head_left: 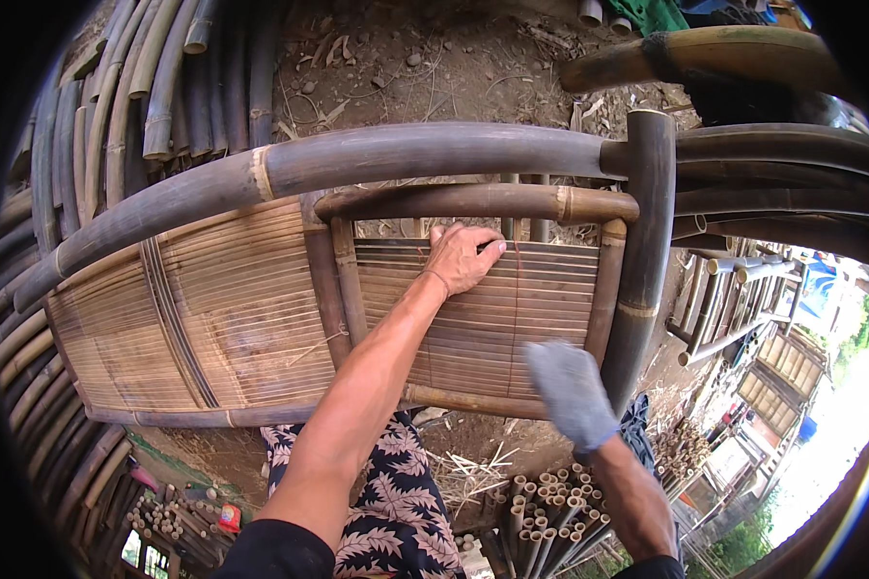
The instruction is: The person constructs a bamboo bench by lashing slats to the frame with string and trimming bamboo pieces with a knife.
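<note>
A bamboo bench frame lies across the view, with a smaller framed panel of thin bamboo slats (560, 304) at its right part. My bare left hand (463, 259) is closed over the panel's top edge, its fingers curled round the uppermost dark slats; the fingertips are partly hidden. A thin reddish cord (518, 318) runs down across the slats, right of that hand. My right hand (572, 394), in a grey glove, is near the panel's lower right corner. Motion blurs it, so its fingers and anything in them cannot be made out.
A thick curved bamboo rail (425, 150) spans above the panel and joins an upright post (647, 241) at right. A wider slatted section (251, 318) extends left. Bamboo poles (164, 77) are stacked at the far left. Cut bamboo tubes (550, 507) stand bundled below.
</note>
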Action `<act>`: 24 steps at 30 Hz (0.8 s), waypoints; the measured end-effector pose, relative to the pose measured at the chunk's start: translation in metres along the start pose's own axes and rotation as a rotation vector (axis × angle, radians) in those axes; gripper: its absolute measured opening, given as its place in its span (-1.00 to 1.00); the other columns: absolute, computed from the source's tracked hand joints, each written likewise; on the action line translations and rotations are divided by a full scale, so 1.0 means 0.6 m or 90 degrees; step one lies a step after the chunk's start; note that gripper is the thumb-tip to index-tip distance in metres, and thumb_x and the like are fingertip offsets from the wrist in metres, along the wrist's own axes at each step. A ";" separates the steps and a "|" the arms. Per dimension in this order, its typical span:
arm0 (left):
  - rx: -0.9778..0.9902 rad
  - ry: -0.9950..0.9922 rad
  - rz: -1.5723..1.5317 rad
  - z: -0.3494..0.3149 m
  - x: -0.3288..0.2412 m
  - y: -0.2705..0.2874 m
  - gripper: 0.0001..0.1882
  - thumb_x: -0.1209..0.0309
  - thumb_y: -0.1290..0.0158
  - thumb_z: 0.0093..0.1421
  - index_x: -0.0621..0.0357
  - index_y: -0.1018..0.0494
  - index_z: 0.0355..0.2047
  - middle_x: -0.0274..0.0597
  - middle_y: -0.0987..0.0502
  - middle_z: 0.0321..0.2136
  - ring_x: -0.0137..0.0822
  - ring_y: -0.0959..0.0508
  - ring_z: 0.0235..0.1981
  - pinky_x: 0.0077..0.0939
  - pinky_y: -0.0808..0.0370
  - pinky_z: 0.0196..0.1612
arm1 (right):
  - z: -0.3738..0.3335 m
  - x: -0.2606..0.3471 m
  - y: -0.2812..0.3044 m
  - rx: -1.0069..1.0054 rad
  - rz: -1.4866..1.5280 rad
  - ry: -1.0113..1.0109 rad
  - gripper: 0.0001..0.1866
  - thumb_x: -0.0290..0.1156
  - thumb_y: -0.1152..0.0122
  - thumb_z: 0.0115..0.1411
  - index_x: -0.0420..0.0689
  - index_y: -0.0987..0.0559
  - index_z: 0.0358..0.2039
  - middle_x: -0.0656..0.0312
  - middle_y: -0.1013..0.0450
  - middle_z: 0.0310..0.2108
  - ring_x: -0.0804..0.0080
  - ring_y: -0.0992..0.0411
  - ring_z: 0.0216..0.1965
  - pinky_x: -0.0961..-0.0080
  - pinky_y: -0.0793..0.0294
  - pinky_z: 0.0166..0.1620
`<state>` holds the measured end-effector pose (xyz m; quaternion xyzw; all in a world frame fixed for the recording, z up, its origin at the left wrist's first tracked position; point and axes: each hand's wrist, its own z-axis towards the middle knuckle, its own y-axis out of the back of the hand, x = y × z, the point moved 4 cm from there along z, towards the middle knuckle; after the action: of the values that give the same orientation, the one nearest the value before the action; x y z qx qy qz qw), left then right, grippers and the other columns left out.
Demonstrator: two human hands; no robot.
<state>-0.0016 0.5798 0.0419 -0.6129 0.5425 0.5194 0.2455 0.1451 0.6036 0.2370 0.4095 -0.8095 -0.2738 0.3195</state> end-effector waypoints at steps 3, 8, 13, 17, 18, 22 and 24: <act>0.009 0.011 -0.001 -0.003 -0.014 -0.008 -0.62 0.01 -0.06 0.27 0.00 -0.67 -0.21 -0.09 -0.67 -0.30 -0.17 -0.52 -0.11 -0.19 -0.15 0.12 | -0.082 -0.093 -0.009 -0.048 -0.024 0.002 -0.85 -0.57 -0.13 -0.01 -0.20 -0.41 -0.37 0.01 -0.40 -0.51 -0.06 -0.47 -0.37 0.07 -0.46 -0.29; -0.207 -0.068 -0.019 -0.029 0.014 0.032 -0.67 0.15 -0.14 0.20 0.11 -0.61 -0.17 -0.08 -0.59 -0.24 -0.10 -0.50 -0.07 -0.16 -0.29 0.12 | -0.103 -0.134 0.100 -0.272 0.504 -0.431 -0.86 -0.41 -0.11 0.22 -0.19 -0.57 -0.40 0.20 -0.49 -0.46 0.37 -0.52 -0.34 0.42 -0.54 -0.28; -0.417 0.162 -0.056 -0.192 0.050 0.012 -0.70 0.31 -0.27 0.10 0.17 -0.51 -0.21 -0.12 -0.47 -0.23 -0.13 -0.47 -0.12 -0.23 -0.42 0.01 | -0.493 -0.485 0.113 -0.509 0.281 -0.541 -0.70 -0.23 -0.21 0.26 -0.19 -0.58 -0.13 0.09 -0.55 -0.19 0.30 -0.54 -0.11 0.38 -0.54 0.01; -0.357 0.220 0.029 -0.235 0.051 -0.055 -0.67 0.22 -0.30 0.07 0.16 -0.55 -0.25 -0.16 -0.53 -0.28 -0.13 -0.52 -0.17 -0.18 -0.43 -0.01 | -0.863 -0.636 0.057 -0.530 0.024 -1.043 -0.47 -0.12 -0.24 0.22 -0.30 -0.51 0.02 0.02 -0.53 -0.09 0.23 -0.54 -0.19 0.39 -0.53 -0.17; -0.364 0.237 0.067 -0.236 0.052 -0.055 -0.69 0.23 -0.29 0.08 0.15 -0.54 -0.26 -0.17 -0.53 -0.29 -0.13 -0.52 -0.16 -0.18 -0.42 -0.01 | -0.829 -0.612 0.030 -0.417 -0.312 -1.084 -0.38 -0.11 -0.22 0.22 -0.36 -0.45 0.11 -0.05 -0.50 -0.04 0.14 -0.53 -0.21 0.33 -0.52 -0.12; -0.401 0.263 0.167 -0.211 0.064 -0.034 -0.83 0.29 -0.20 0.16 0.10 -0.54 -0.34 -0.18 -0.57 -0.34 -0.10 -0.53 -0.18 -0.17 -0.37 -0.03 | -0.462 -0.272 -0.029 -0.521 -0.187 -0.702 -0.44 -0.28 -0.10 0.35 -0.25 -0.31 0.29 -0.12 -0.29 0.18 0.16 -0.40 0.04 0.34 -0.42 0.10; -0.387 0.235 0.177 -0.203 0.065 -0.031 -0.87 0.32 -0.16 0.17 0.09 -0.54 -0.38 -0.15 -0.57 -0.37 -0.10 -0.54 -0.21 -0.16 -0.37 -0.04 | -0.354 -0.122 -0.052 -0.555 0.032 -0.601 -0.53 -0.49 -0.17 0.25 -0.24 -0.39 0.17 -0.04 -0.35 0.13 0.21 -0.39 -0.03 0.35 -0.45 0.04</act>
<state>0.0556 0.4639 0.0430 -0.6613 0.4767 0.5661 -0.1224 0.3516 0.6104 0.3304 0.0586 -0.6866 -0.7211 0.0722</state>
